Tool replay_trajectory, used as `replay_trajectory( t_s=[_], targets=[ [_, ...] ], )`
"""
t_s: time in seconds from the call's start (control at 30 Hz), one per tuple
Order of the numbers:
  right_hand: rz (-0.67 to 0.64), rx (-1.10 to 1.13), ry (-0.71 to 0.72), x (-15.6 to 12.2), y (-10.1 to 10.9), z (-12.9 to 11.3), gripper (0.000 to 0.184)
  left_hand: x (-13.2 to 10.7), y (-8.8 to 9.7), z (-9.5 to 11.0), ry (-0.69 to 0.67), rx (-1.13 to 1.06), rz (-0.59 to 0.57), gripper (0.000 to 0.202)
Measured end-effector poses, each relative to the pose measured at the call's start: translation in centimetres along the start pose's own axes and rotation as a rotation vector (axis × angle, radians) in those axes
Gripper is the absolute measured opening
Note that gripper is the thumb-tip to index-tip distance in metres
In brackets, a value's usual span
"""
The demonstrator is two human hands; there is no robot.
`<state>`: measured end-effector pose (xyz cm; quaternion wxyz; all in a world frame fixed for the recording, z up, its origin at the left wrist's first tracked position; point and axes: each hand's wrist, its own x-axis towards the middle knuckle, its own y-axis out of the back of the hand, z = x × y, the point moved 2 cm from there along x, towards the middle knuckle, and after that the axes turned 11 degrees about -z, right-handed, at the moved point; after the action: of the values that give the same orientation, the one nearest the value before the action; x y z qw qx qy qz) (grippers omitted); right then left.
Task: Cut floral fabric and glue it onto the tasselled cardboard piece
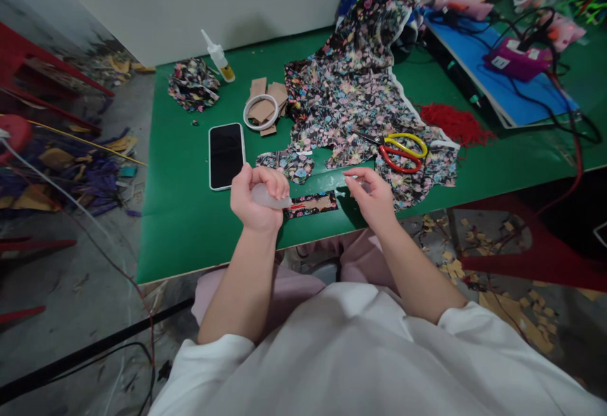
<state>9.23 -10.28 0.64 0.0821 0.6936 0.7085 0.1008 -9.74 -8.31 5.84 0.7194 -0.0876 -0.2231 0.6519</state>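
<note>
My left hand (258, 204) is closed round a translucent white squeeze bottle (269, 196), tipped on its side with its narrow end pointing right. Under that end lies a short strip of dark floral fabric (334, 202) with a brown cardboard piece (318, 203) on it. A few red threads (298, 205) run along the strip's left part. My right hand (372, 191) is closed in a pinch just right of the strip; a small whitish bit shows at the fingertips, too small to name. Scissors (402, 152) with one yellow and one red handle rest on floral fabric (353, 100) beyond it.
On the green table (184, 232) are a phone (226, 157), a tape roll (260, 112), cardboard pieces (279, 95), another bottle (219, 59) and a fabric bundle (193, 84). Red threads (453, 124), a blue folder (512, 97) and a purple device (518, 59) with cables lie right.
</note>
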Motion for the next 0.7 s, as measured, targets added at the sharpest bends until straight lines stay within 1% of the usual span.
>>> replay_trajectory(
  t_s=[0.2,0.27,0.4,0.6,0.7],
  targets=[
    [-0.002,-0.008,0.009,0.06,0.01,-0.01,0.020,0.33,0.20,-0.29,0.068,-0.075,0.050,0.061],
    [-0.003,-0.008,0.010,0.06,0.00,0.00,0.019,0.40,0.32,-0.39,0.069,-0.103,0.062,0.060],
    [-0.008,-0.004,0.004,0.01,-0.03,0.00,0.019,0.42,0.45,-0.55,0.068,-0.112,0.049,0.058],
    [-0.005,0.007,-0.004,-0.01,-0.08,0.11,0.018,0.53,0.63,-0.68,0.075,-0.168,0.097,0.052],
    [-0.011,0.017,0.002,-0.02,-0.11,0.14,0.018,0.46,0.54,-0.66,0.095,-0.173,0.109,0.052]
  ],
)
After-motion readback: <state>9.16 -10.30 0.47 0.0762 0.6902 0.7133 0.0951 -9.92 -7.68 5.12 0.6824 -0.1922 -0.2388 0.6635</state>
